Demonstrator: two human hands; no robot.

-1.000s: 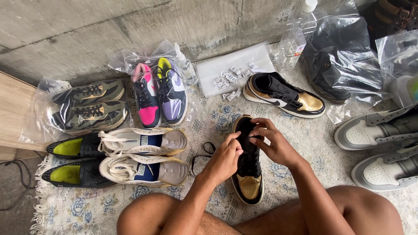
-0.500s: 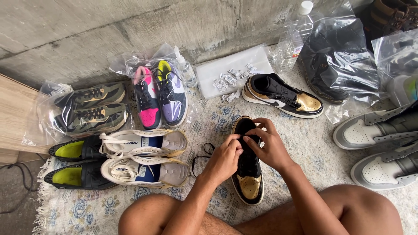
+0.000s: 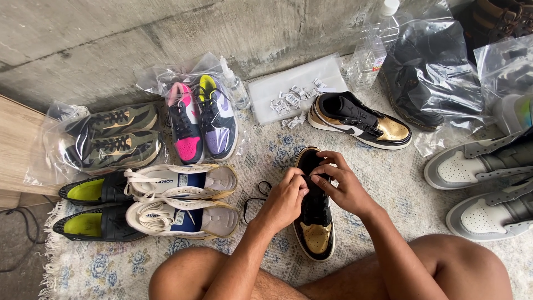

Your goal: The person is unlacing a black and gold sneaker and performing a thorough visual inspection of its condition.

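A black sneaker with a shiny gold toe (image 3: 315, 233) lies on the patterned rug (image 3: 383, 166), toe toward me. Both hands work at its tongue and lace area. My left hand (image 3: 287, 195) pinches the black lace near the top eyelets. My right hand (image 3: 340, 183) grips the lace and the shoe's collar from the right. A loose loop of black lace (image 3: 255, 201) trails onto the rug to the left. The matching black and gold sneaker (image 3: 361, 121) lies on its side further back.
Cream sneakers (image 3: 183, 197) and black shoes with yellow-green insoles (image 3: 89, 208) lie at left. Bagged olive sneakers (image 3: 114, 139) and pink and purple sneakers (image 3: 202, 119) sit behind. Grey and white high-tops (image 3: 488, 183) lie right, with bagged black boots (image 3: 427, 83), a clear bottle (image 3: 377, 41) and small packets (image 3: 291, 97).
My hands have shifted slightly on the laces of the gold-toed sneaker, fingers pulling nearer together over the tongue. The shoe stays where it was.
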